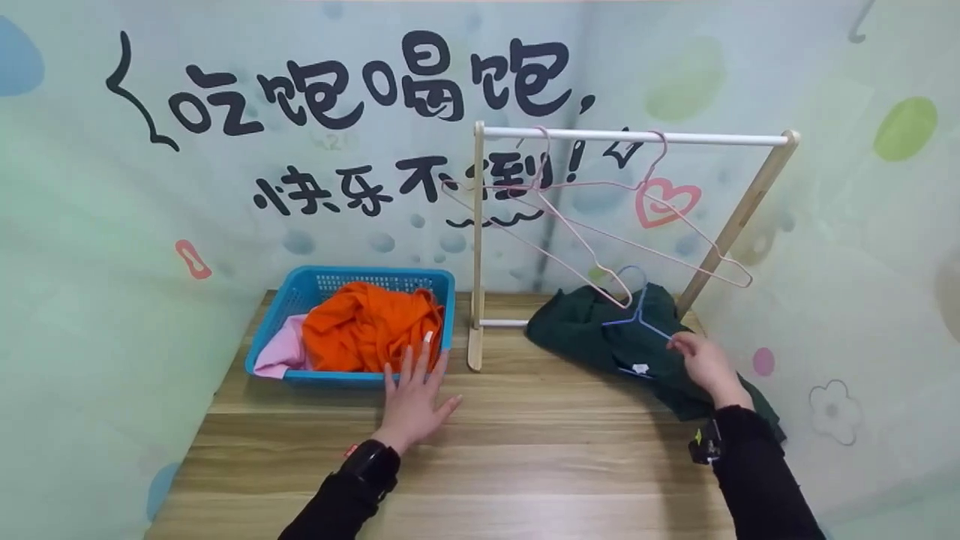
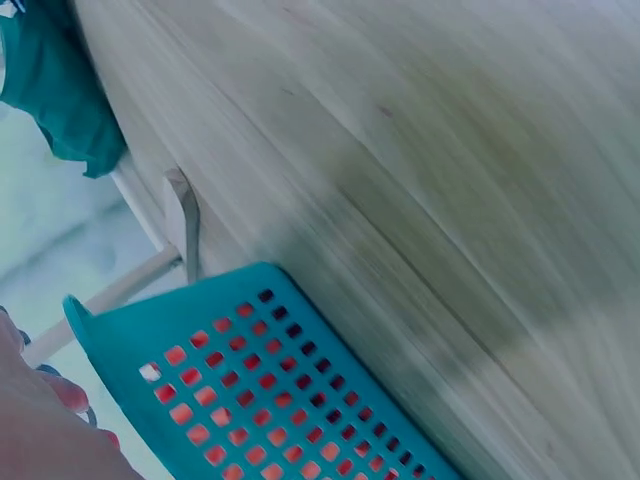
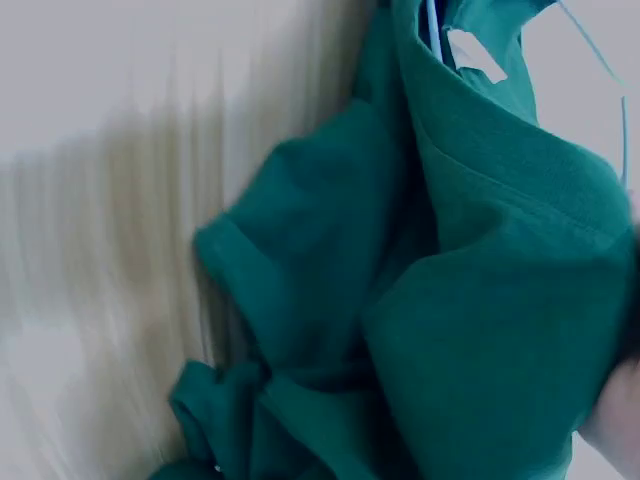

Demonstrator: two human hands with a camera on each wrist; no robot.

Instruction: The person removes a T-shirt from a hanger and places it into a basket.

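Note:
My right hand (image 1: 707,366) pinches one arm of a blue hanger (image 1: 638,315) at the right of the head view. A dark green garment (image 1: 574,326) with a white label hangs partly on that hanger, its lower part trailing toward the table. The right wrist view shows the garment's folds (image 3: 490,300) and its label (image 3: 475,55) up close. At the left, my left hand (image 1: 415,405) has its fingers spread over the front rim of a blue basket (image 1: 337,379). Inside lie an orange garment (image 1: 360,322) and a pink cloth (image 1: 281,349).
A small clothes rack with a white rail (image 1: 600,136) and wooden posts stands at the back of the wooden table (image 1: 525,450). Two pink hangers (image 1: 555,210) hang from the rail, in front of and above the green garment. Printed wall sheets close in the back and sides.

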